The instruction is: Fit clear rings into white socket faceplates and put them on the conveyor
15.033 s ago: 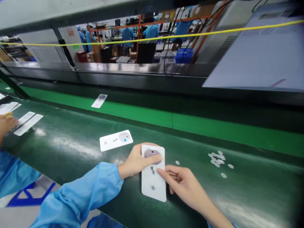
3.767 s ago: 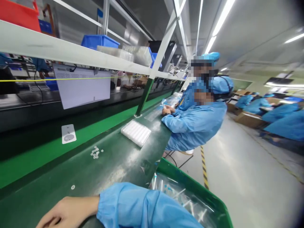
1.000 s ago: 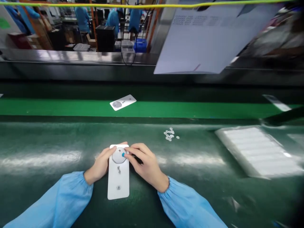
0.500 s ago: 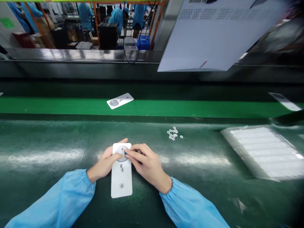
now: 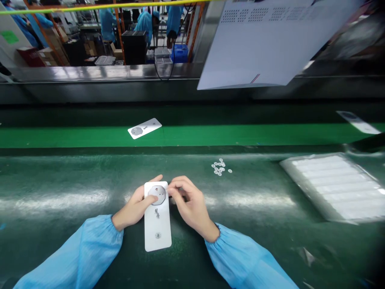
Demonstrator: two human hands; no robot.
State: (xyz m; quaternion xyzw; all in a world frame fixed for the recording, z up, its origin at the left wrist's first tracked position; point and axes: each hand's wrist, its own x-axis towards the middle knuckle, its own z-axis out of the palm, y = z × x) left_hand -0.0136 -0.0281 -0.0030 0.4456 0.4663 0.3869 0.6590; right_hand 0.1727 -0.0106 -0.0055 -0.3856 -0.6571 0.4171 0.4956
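Observation:
My left hand (image 5: 136, 204) grips a white rectangular panel (image 5: 158, 230) with rounded corners. Its thumb presses on the lower left of a grey rounded plate (image 5: 161, 192) with small holes near the panel's top, and the fingers go behind. Dark lettering and a small round mark are printed below that plate. At the panel's upper right edge, my right hand (image 5: 189, 202) has thumb and fingers pinched together; whatever is between them is too small or hidden to tell. Several small clear discs (image 5: 219, 167) lie loose on the green table beyond my right hand.
A similar white panel (image 5: 144, 128) lies on the bright green belt (image 5: 210, 134), with another panel (image 5: 357, 122) at far right. A clear-wrapped pack of white strips (image 5: 337, 186) rests on the right. A white sheet (image 5: 255, 48) hangs overhead; people in blue work behind.
My right hand has drawn back from the grey plate to the panel's right edge. A blue bit at its fingertips no longer shows. The panel on the belt has shifted left.

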